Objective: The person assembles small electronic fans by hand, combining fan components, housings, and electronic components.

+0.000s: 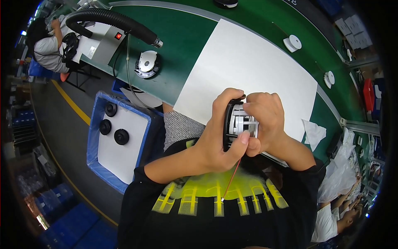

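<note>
Both my hands hold a round black-and-white device (239,120) over the near edge of a white sheet (248,62). My left hand (216,137) wraps its black rim, the thumb pressing near the bottom. On the other side, my right hand (267,118) closes its fingers around the white slotted part. A thin red wire (231,182) with a small white end hangs from the device across my shirt. Most of the device's right side is hidden by my fingers. A similar white-topped device (147,63) sits on the green table at the left.
A grey box with a red switch (103,43) and black flexible hose (112,18) stand at the back left. A blue bin (94,153) at my left holds several black round parts (121,136). Two white spools (292,43) and a crumpled white cloth (314,133) lie to the right. Other people sit nearby.
</note>
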The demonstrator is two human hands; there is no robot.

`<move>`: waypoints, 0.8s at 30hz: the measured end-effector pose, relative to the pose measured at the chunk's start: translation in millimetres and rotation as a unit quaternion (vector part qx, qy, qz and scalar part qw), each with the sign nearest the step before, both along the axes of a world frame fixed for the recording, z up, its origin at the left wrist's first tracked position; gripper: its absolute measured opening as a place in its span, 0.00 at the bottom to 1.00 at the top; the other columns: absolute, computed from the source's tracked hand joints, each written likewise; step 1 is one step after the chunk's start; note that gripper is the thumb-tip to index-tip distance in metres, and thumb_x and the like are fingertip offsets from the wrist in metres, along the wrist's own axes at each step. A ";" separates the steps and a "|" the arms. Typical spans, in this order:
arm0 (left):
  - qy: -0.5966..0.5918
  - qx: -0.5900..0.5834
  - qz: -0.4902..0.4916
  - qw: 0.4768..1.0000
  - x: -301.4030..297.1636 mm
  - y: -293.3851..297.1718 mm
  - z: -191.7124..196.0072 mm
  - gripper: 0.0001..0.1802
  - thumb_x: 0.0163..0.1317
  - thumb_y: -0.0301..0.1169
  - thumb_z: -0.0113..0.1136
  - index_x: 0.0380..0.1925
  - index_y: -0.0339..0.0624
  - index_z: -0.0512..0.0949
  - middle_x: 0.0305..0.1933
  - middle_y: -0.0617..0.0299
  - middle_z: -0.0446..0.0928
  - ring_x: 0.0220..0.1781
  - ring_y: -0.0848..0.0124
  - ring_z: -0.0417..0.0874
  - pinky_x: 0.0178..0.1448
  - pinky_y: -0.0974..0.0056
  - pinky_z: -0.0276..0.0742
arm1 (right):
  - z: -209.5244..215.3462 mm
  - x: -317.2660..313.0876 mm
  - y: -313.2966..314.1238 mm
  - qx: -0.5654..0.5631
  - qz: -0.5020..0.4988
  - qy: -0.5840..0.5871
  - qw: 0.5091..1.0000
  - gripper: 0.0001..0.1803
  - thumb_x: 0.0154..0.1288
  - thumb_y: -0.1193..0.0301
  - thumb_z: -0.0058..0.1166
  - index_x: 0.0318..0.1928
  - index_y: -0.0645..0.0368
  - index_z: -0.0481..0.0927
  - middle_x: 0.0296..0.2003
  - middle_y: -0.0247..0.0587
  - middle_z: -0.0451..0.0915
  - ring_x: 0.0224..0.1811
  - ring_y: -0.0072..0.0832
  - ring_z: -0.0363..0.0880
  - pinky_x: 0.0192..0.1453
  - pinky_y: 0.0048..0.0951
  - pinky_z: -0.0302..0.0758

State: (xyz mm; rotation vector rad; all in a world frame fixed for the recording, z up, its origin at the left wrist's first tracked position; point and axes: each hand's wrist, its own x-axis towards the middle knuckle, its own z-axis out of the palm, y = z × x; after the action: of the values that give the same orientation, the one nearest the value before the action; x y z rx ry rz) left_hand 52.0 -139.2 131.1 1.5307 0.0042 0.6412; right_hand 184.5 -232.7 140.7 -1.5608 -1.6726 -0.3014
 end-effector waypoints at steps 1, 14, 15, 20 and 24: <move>0.000 0.000 0.000 1.000 0.0 -0.5 -1.1 0.36 0.62 0.33 0.52 0.65 0.33 0.48 0.52 0.44 0.64 0.44 0.63 0.73 0.49 0.60 0.73 | -2.6 1.0 0.1 0.007 0.002 0.004 1.000 0.27 0.64 0.49 0.39 0.44 0.62 0.74 0.33 0.45 0.74 0.28 0.37 0.69 0.33 0.36 0.60; -0.062 0.042 0.000 0.997 5.1 -6.7 -10.1 0.39 0.55 0.28 0.57 0.66 0.35 0.51 0.61 0.40 0.58 0.59 0.53 0.65 0.65 0.53 0.62 | -40.2 -4.2 -0.6 0.160 0.098 0.151 0.971 0.28 0.64 0.47 0.47 0.49 0.61 0.70 0.36 0.57 0.75 0.27 0.39 0.71 0.30 0.36 0.66; -0.063 0.041 -0.002 0.997 5.5 -7.0 -9.6 0.39 0.55 0.28 0.57 0.66 0.35 0.51 0.61 0.40 0.58 0.59 0.53 0.65 0.65 0.53 0.62 | -37.9 -6.1 0.6 0.175 0.104 0.168 0.965 0.28 0.65 0.48 0.47 0.51 0.60 0.69 0.36 0.57 0.75 0.28 0.39 0.72 0.31 0.35 0.67; -0.038 0.040 0.015 0.998 0.6 -6.4 -3.9 0.40 0.52 0.27 0.58 0.65 0.34 0.54 0.61 0.37 0.58 0.61 0.48 0.64 0.65 0.52 0.62 | -18.7 9.0 -18.6 0.184 0.100 0.224 0.952 0.26 0.66 0.53 0.51 0.51 0.63 0.68 0.37 0.55 0.75 0.30 0.35 0.71 0.32 0.33 0.67; -0.057 0.051 0.010 0.997 0.0 -7.4 -2.7 0.40 0.51 0.26 0.58 0.65 0.34 0.54 0.60 0.37 0.59 0.62 0.48 0.63 0.65 0.51 0.62 | 3.7 8.0 -32.0 0.044 0.009 0.150 0.988 0.09 0.65 0.70 0.52 0.37 0.64 0.73 0.27 0.44 0.75 0.25 0.32 0.68 0.30 0.31 0.63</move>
State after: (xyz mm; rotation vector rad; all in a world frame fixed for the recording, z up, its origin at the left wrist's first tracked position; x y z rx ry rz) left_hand 52.0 -146.6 128.4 1.5923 -0.1011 0.7536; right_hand 192.5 -264.7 144.4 -1.4453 -1.4207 -0.1201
